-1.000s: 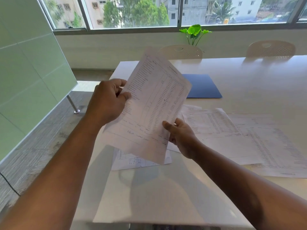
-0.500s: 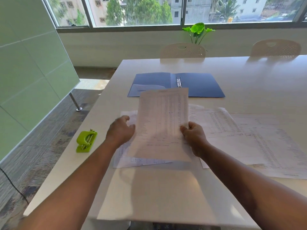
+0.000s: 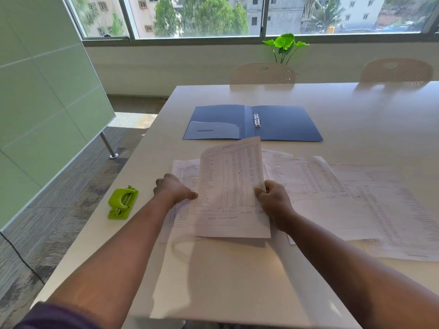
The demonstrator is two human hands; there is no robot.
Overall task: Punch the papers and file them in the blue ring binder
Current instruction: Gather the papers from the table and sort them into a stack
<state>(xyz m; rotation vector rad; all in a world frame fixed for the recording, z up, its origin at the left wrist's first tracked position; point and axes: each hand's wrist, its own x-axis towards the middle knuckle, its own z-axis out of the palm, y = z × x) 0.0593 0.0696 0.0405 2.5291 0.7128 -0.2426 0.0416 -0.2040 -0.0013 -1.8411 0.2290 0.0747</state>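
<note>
At frame centre the left hand (image 3: 174,188) and right hand (image 3: 273,200) pinch the side edges of a thin printed sheet (image 3: 231,191), fingers curled round it, its far end lifted and slightly curved. Beneath it and spreading toward the right of the frame lie more flat papers (image 3: 356,198) with fine tabular print. Above centre, the blue ring binder (image 3: 285,124) lies open and flat, metal rings (image 3: 256,118) at its spine. A glossy green hole punch (image 3: 122,203) sits left of the hands near the edge of the smooth white table (image 3: 237,276), whose near part is bare.
</note>
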